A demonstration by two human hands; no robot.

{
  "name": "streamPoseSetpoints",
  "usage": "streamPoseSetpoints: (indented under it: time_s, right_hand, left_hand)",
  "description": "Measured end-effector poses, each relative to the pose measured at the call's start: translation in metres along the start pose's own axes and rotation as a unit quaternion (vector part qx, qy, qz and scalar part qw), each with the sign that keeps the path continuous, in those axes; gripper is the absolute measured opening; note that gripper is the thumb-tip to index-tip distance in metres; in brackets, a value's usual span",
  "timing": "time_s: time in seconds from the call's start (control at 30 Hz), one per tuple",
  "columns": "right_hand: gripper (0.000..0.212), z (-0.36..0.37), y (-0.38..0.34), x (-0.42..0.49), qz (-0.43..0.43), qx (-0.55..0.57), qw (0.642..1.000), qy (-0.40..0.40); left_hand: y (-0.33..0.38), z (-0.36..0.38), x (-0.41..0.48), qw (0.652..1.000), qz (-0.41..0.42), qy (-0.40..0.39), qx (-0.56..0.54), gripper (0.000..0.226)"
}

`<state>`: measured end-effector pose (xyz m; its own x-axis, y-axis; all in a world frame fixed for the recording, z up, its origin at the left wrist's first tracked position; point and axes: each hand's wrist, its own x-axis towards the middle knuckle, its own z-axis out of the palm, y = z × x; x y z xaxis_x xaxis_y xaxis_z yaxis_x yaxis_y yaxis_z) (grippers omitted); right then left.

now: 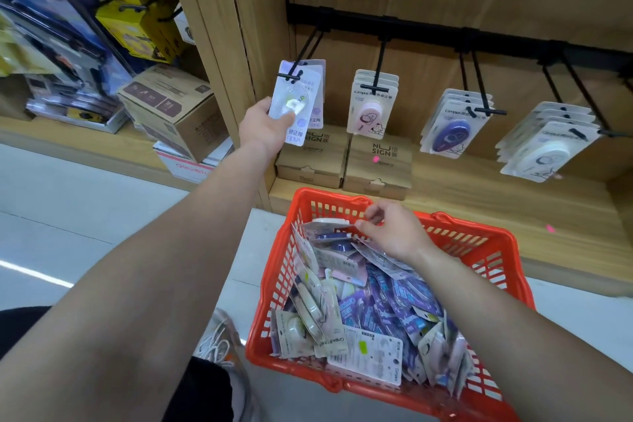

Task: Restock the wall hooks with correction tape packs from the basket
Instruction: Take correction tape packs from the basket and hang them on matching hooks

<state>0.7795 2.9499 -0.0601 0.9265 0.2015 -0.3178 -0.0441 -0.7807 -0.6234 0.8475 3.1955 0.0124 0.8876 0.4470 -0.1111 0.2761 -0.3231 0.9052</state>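
The person's left hand (263,127) is raised to the leftmost black wire hook (303,48) on the wooden wall. Its fingers and thumb are closed round the lower half of a white carded correction tape pack with a clear blister (296,99). The top of the pack sits at the hook's tip, in front of another pack hanging there. I cannot tell whether it is threaded on.

The right hand (394,233) is down in the red plastic slatted basket (274,284) on the floor. Thumb and forefinger pinch the edge of a pale pack (330,223) at the far end of a loose heap of purple, pink and white packs.

Along the black rail (428,32), the other hooks carry pink packs (371,110), purple packs (452,127) and white packs (548,147). Two brown cardboard boxes (376,164) stand on the shelf below.
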Motion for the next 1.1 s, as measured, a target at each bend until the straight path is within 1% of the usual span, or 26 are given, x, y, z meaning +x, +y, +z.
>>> streamPoseSetpoints:
  time_s: [0.07, 0.1, 0.13, 0.2, 0.27, 0.3, 0.37, 0.47, 0.53, 0.57, 0.73, 0.87, 1.0, 1.1]
  right_hand:
    - [0.022, 0.000, 0.013, -0.012, 0.017, -0.004, 1.000, -0.008]
    - [0.021, 0.000, 0.019, -0.018, 0.024, -0.004, 1.000, -0.011]
    - [0.020, 0.001, 0.023, -0.024, 0.029, -0.001, 0.999, -0.016]
    - [0.019, 0.008, 0.032, -0.033, 0.036, 0.018, 0.999, -0.022]
    - [0.018, 0.021, 0.033, -0.039, 0.031, 0.044, 0.998, -0.037]
    - [0.020, 0.029, 0.031, -0.041, 0.022, 0.054, 0.997, -0.049]
    - [0.032, 0.048, 0.020, -0.041, 0.001, 0.076, 0.994, -0.081]
    - [0.055, 0.079, -0.002, -0.038, -0.028, 0.084, 0.989, -0.117]
    - [0.072, 0.103, -0.010, -0.034, -0.036, 0.055, 0.993, -0.103]
    - [0.075, 0.112, -0.011, -0.032, -0.033, 0.052, 0.994, -0.089]
    - [0.057, 0.130, -0.007, -0.022, 0.013, 0.099, 0.994, -0.045]
    - [0.043, 0.118, 0.005, -0.012, 0.025, 0.156, 0.987, -0.041]
    - [0.040, 0.079, 0.013, -0.020, 0.026, 0.271, 0.961, -0.045]
    - [0.036, 0.045, 0.019, -0.034, 0.029, 0.334, 0.940, -0.072]
  left_hand:
    - [-0.007, -0.002, -0.015, 0.997, -0.024, -0.003, 0.069, 0.056]
    - [-0.013, -0.002, -0.025, 0.994, -0.030, -0.010, 0.106, 0.064]
    - [-0.021, -0.002, -0.038, 0.989, -0.027, -0.025, 0.140, 0.067]
    - [-0.036, -0.001, -0.067, 0.978, -0.010, -0.077, 0.192, 0.066]
    - [-0.052, -0.001, -0.095, 0.966, -0.001, -0.135, 0.221, 0.056]
    - [-0.060, -0.004, -0.108, 0.961, 0.002, -0.154, 0.229, 0.048]
    - [-0.079, -0.011, -0.128, 0.961, 0.008, -0.154, 0.230, 0.038]
    - [-0.111, -0.028, -0.147, 0.961, -0.015, -0.125, 0.248, 0.038]
    - [-0.128, -0.037, -0.155, 0.954, -0.024, -0.126, 0.271, 0.041]
    - [-0.133, -0.040, -0.158, 0.951, -0.025, -0.128, 0.280, 0.042]
    - [-0.149, -0.045, -0.158, 0.957, -0.016, -0.113, 0.268, 0.038]
    - [-0.153, -0.039, -0.155, 0.961, -0.018, -0.111, 0.252, 0.037]
    - [-0.145, -0.030, -0.157, 0.967, -0.011, -0.119, 0.224, 0.032]
    - [-0.129, -0.016, -0.163, 0.975, -0.001, -0.113, 0.192, 0.035]
